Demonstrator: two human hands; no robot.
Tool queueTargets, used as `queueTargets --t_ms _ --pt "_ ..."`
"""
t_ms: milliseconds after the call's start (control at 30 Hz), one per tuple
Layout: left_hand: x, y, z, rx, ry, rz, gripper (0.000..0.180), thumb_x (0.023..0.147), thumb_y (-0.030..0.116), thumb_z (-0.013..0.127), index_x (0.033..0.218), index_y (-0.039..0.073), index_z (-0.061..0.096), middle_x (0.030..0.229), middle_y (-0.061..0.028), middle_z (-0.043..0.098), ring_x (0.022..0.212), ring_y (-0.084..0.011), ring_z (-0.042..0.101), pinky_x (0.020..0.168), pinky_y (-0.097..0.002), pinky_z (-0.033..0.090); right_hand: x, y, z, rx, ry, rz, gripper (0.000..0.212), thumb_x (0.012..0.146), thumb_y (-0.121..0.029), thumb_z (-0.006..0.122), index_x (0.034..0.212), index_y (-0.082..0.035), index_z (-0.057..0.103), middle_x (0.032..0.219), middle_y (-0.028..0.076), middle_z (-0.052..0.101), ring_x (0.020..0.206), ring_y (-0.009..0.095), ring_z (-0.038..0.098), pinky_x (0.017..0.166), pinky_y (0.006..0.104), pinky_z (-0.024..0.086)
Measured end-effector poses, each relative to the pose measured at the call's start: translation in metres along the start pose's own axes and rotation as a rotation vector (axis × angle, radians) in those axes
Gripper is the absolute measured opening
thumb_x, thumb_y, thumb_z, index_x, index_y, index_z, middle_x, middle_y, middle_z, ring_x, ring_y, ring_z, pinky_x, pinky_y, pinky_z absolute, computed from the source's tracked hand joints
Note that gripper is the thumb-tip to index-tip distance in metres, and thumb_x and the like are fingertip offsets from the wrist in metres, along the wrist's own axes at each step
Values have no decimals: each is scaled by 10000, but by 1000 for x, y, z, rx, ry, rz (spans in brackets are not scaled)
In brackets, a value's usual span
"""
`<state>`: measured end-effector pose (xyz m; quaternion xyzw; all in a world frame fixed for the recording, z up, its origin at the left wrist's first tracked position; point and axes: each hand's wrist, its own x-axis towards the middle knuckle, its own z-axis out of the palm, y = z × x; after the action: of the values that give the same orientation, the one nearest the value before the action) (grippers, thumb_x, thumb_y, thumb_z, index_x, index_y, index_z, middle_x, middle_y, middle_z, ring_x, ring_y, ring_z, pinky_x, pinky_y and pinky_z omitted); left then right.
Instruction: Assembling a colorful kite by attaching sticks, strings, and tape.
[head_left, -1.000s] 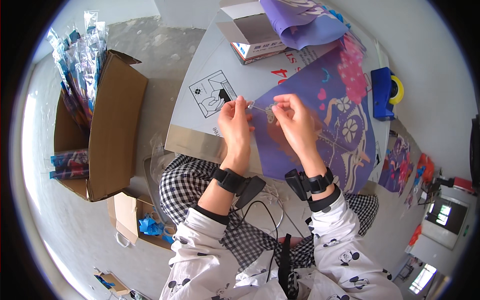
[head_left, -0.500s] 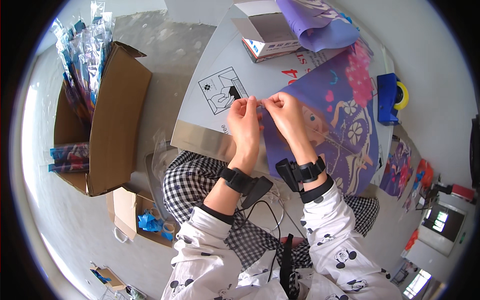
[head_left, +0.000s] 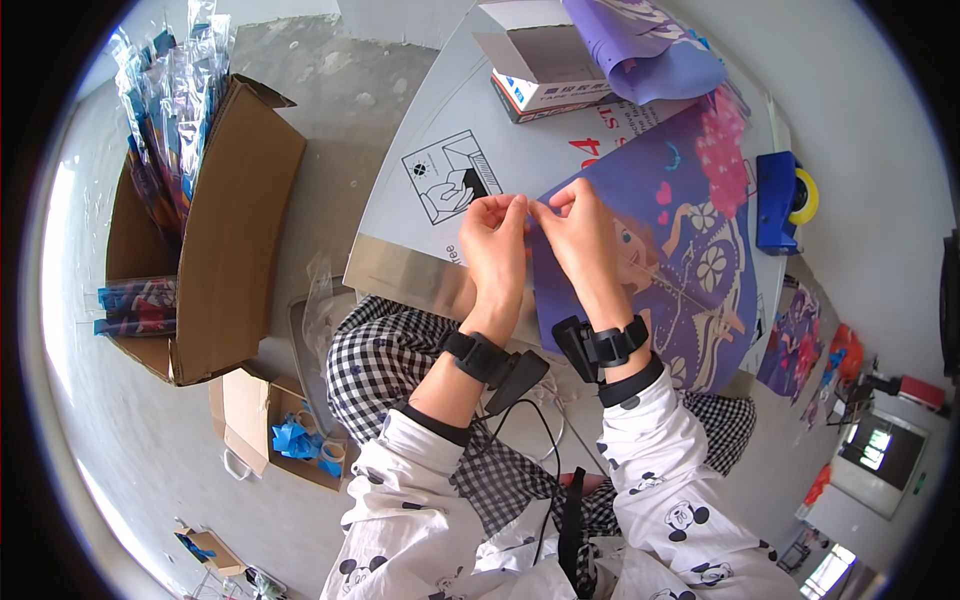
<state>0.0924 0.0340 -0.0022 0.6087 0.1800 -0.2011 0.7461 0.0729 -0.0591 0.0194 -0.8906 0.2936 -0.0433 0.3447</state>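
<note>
Right of the smooth purple printed sheet [head_left: 665, 245] on the tabletop [head_left: 385, 215] sits a blue tape dispenser [head_left: 775, 205]; left, a corrugated box [head_left: 235, 230]. By the sheet's left edge, left hand [head_left: 495, 238] and right hand [head_left: 580, 238] pinch nearly closed; on what, I cannot tell.

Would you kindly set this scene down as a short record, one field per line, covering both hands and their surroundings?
Left hand: fingertips pinched, close to the right's
Right hand: fingertips pinched, above the table
Between fingertips: too small to tell
Under right hand: purple printed sheet
Table's far side: open white carton
Right of sheet: blue tape dispenser, yellow roll
Left of table: large cardboard box with clear-wrapped packages
</note>
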Motion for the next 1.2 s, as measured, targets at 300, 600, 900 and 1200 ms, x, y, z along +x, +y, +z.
queueTargets --t_ms 300,600,900,1200 --pt "-7 -1 3 -38 -87 202 179 851 60 686 977 28 562 852 -12 640 757 -72 606 612 -202 474 14 -2 -50 138 -206 -307 440 773 5 596 1201 -36 506 1095 148 625 936 308 612 748 350 494" --pt "-99 60 15 355 -285 1128 313 811 -55 652 1101 23 566 1111 -112 602 794 -144 622 684 -250 492 -20 -63 -183 54 -660 -219 254 822 32 574 1076 34 576 909 61 628 642 92 584 561 240 473" --pt "-238 120 70 617 -444 1561 878 664 58 756 1455 121 379 896 -38 625 753 -208 609 708 -335 476 -171 -78 -353 301 -69 -391 100 883 47 564 973 21 598 841 39 652 751 106 662 615 223 509" --pt "-308 153 105 623 -360 2394 809 670 44 662 1390 360 472 742 48 517 614 -111 500 600 -268 424 -276 12 -361 64 872 -912 275 725 160 628 956 15 668 921 112 691 806 258 663 702 324 521"
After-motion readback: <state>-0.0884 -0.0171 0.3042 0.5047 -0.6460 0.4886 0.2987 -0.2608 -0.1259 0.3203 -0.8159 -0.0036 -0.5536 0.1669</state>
